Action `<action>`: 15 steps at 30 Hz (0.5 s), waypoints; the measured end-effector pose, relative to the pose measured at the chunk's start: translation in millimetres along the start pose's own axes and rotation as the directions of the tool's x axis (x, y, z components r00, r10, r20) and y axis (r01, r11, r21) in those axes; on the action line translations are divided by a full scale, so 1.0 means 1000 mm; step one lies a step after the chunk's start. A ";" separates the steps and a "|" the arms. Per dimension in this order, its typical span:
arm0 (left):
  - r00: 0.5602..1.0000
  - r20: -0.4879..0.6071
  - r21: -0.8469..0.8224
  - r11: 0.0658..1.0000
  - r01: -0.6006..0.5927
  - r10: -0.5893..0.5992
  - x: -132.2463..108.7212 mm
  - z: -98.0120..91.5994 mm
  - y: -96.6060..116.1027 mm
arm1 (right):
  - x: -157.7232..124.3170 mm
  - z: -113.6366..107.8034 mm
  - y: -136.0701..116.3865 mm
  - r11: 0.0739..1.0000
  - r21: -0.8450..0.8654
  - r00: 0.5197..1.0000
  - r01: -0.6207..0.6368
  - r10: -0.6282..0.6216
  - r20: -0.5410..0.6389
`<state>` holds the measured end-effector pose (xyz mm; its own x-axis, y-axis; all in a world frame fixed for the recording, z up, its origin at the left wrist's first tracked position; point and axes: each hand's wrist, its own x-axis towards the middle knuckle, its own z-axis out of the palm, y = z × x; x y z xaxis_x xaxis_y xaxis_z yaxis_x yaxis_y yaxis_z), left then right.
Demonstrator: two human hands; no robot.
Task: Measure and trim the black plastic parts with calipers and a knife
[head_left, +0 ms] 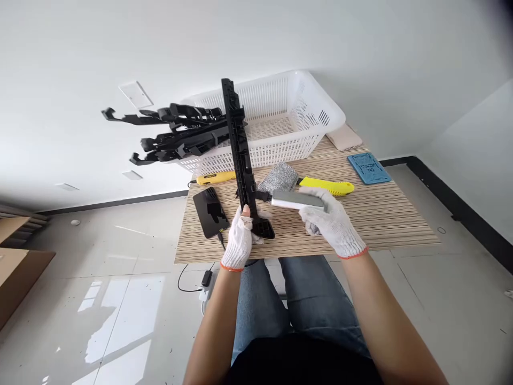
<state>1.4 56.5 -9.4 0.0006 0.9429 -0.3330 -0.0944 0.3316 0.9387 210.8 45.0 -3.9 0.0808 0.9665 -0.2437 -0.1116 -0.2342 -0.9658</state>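
Note:
My left hand [239,240], in a white knit glove with an orange cuff, is closed around the lower end of a long black plastic part [241,155]. The part stands up at a slight tilt, with a wider foot at the bottom. My right hand [331,219], gloved likewise, grips a flat grey-and-white block [297,200] between thumb and fingers. The block's left end is close to a short black piece sticking out from the part's side; I cannot tell whether they touch. Behind it lie a speckled grey pad [279,177] and a bright yellow tool handle [328,186].
A white plastic basket [280,147] stands at the table's back, several black parts [184,136] jutting over its left side. On the wood-striped table [385,224] lie a corded yellow tool [216,177], a black phone [210,211], a blue card [368,168] and a pale pink object [344,137].

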 end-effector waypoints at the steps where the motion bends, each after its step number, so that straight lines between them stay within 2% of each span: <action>1: 1.000 0.006 -0.004 1.000 0.001 -0.001 0.000 -0.001 0.000 | -0.001 -0.001 0.000 1.000 0.001 0.999 -0.006 0.005 0.042; 5: 0.998 0.062 -0.041 0.999 0.024 -0.022 -0.001 0.000 0.003 | -0.003 -0.006 0.000 0.998 -0.059 0.997 -0.037 0.041 0.059; 8: 0.996 0.086 -0.041 0.999 0.034 -0.031 0.000 0.003 0.002 | -0.003 -0.003 -0.002 0.988 -0.148 0.980 -0.045 0.073 0.184; 11: 0.992 0.127 -0.012 1.000 -0.001 0.003 0.001 0.003 -0.001 | -0.001 0.004 -0.001 0.957 -0.278 0.950 0.084 0.007 0.311; 15: 0.980 0.198 0.074 0.997 -0.033 0.018 -0.002 0.000 0.004 | 0.003 0.012 0.002 0.883 -0.409 0.943 0.230 -0.098 0.319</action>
<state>0.6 55.8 -5.4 0.1959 0.9361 -0.2920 -0.0201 0.3015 0.9532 199.1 48.5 -5.7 -0.2291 0.9675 -0.1067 0.3250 -0.0274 -0.9453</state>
